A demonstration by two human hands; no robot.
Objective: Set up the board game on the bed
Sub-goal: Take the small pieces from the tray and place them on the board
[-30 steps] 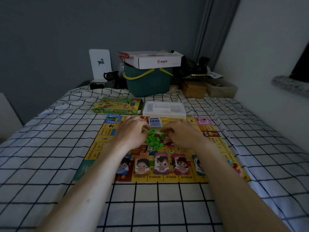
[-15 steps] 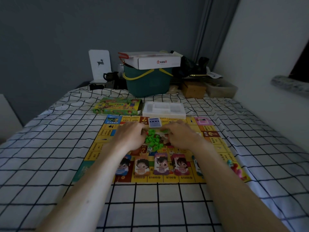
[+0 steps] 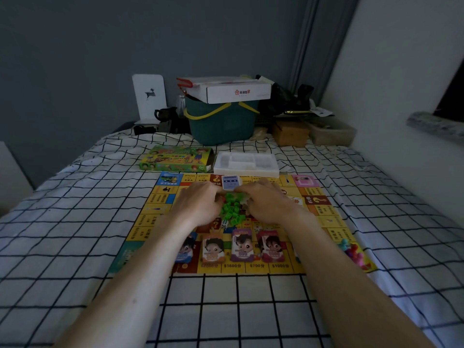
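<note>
Both hands have edged up the board (image 3: pixel 160 197): left hand (image 3: pixel 198 205) and right hand (image 3: pixel 266 204) flank the green houses (image 3: pixel 232 209), fingers' grip hidden; corralling gently should stop pieces scattering.

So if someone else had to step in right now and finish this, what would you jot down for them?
Left hand and right hand: both over the board's middle, flanking the pile of green houses; fingertips are hidden, so grip is unclear.
Game board lies open on the bed.
Done: four character card stacks lined along the near edge, blue card deck at the far edge, dice out, coloured pawns on the right corner.
Box and white tray sit behind the board.
Left: sort the houses.
</note>
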